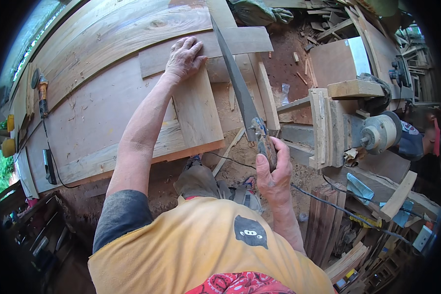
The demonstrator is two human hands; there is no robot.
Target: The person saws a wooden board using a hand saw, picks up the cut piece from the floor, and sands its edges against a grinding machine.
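Observation:
My right hand (276, 171) is wrapped round the worn handle of a handsaw (234, 78). The long dark blade slants up and left, crossing a thin wooden board (247, 41) near its right part. My left hand (183, 58) lies on the same board, fingers stretched out and pressing down, left of the blade. Part of the board sticks out past the blade on the right. Beneath it are the wide workbench panel (112, 112) and a short plank (197, 110). Whether the teeth have entered the wood, I cannot tell.
An angle grinder (42, 95) with a cord lies at the bench's left. A motor with a disc (379, 132) stands on the right beside stacked wood blocks (323, 128). Black cables (328, 202) cross the lower right. Wood scraps and sawdust cover the floor.

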